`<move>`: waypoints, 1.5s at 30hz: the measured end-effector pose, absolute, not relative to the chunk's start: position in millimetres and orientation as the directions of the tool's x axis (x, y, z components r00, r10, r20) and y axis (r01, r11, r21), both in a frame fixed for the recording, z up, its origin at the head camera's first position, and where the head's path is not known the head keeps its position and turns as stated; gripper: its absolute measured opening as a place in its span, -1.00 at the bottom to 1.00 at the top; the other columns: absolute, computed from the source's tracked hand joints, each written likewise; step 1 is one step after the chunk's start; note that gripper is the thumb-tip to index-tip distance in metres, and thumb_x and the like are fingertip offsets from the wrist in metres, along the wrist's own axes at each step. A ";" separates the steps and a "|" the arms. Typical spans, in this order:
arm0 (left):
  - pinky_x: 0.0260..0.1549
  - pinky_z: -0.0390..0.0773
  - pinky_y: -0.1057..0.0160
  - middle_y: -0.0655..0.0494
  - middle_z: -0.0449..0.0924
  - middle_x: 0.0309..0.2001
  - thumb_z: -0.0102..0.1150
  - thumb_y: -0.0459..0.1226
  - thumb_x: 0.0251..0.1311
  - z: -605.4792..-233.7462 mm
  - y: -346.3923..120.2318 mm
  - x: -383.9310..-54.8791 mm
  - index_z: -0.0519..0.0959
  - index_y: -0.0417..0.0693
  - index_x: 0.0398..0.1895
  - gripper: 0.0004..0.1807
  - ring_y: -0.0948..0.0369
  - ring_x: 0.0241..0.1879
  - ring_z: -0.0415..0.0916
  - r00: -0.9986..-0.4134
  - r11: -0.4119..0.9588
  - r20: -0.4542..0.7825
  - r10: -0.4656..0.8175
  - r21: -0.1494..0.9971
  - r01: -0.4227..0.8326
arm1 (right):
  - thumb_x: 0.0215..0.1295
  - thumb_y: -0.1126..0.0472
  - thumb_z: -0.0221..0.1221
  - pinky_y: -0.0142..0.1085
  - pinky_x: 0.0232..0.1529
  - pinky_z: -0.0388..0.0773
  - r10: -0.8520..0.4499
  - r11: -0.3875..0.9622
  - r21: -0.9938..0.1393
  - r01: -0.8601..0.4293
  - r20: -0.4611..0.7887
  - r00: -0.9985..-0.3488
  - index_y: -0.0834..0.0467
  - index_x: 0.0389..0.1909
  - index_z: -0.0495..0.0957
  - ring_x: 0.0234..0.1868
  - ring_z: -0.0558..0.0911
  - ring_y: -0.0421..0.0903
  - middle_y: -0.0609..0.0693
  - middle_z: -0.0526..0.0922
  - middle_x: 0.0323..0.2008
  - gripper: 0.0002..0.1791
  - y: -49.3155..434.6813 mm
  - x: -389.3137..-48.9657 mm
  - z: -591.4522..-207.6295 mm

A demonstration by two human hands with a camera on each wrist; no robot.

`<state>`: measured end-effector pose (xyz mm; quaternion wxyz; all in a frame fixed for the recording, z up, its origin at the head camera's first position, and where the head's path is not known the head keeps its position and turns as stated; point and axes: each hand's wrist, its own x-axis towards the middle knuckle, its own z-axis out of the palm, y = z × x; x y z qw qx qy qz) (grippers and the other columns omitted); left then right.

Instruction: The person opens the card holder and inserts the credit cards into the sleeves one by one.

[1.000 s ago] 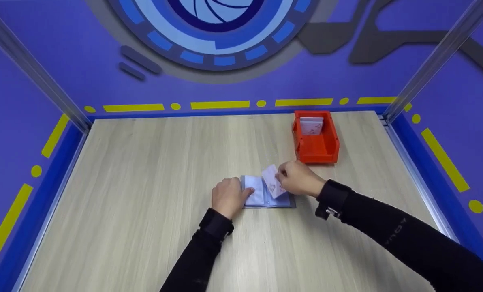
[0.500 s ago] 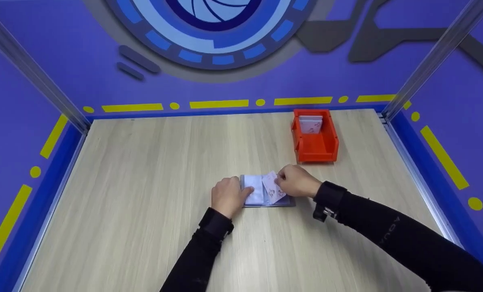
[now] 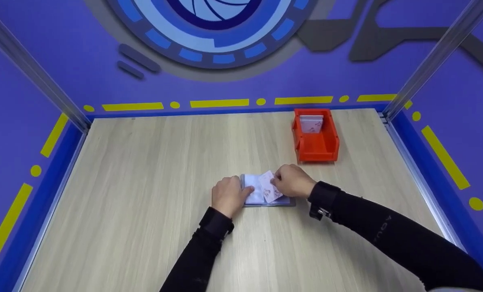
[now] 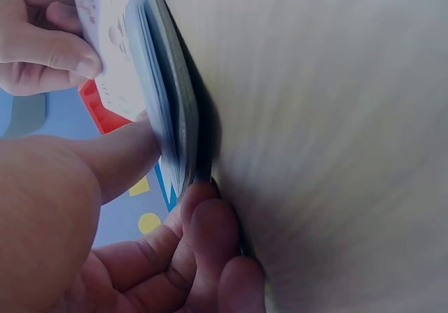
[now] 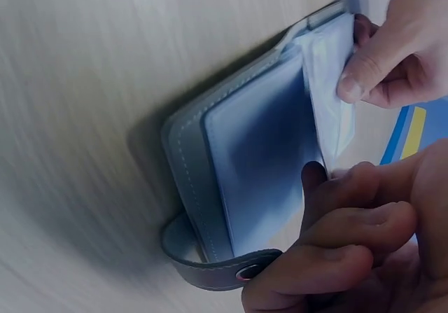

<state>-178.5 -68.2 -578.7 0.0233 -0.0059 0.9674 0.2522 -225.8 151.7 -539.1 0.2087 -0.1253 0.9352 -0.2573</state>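
Note:
A grey card holder [image 5: 187, 145] with stitched edges and clear plastic sleeves [image 5: 259, 152] lies spread on the table. My left hand [image 3: 227, 196] grips its left side; the thumb [image 4: 126, 155] presses on the sleeves and the fingers curl at the outer edge. Over the right half, my right hand [image 3: 293, 181] pinches a white card [image 3: 269, 190] with small pinkish prints. That card is tilted above the sleeves; whether its lower edge touches them I cannot tell. A strap with a metal snap [image 5: 246, 272] sticks out from the holder, near my right fingers.
Behind my right hand stands a red bin [image 3: 317, 156] with a stack of similar cards [image 3: 311, 124] at its back. Blue-purple walls [image 3: 225, 91] border the wooden table [image 3: 152, 174] at the back and sides.
My right hand has moved the card down and a little left over the card holder. The left hand has kept its place on the holder.

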 end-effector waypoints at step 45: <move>-0.55 0.30 0.14 0.17 0.42 -0.55 0.51 0.15 0.34 -576.9 -69.7 -176.9 0.53 -0.03 -0.56 -0.44 0.20 -0.54 0.31 -1.000 0.882 -0.008 0.015 0.471 0.009 | 0.60 0.04 0.23 -0.22 -0.28 0.37 -0.353 0.880 -0.436 -0.190 -0.332 -0.875 0.10 -0.56 0.69 -0.39 0.49 -0.08 -0.11 0.48 -0.58 -0.55 121.9 -225.0 -548.4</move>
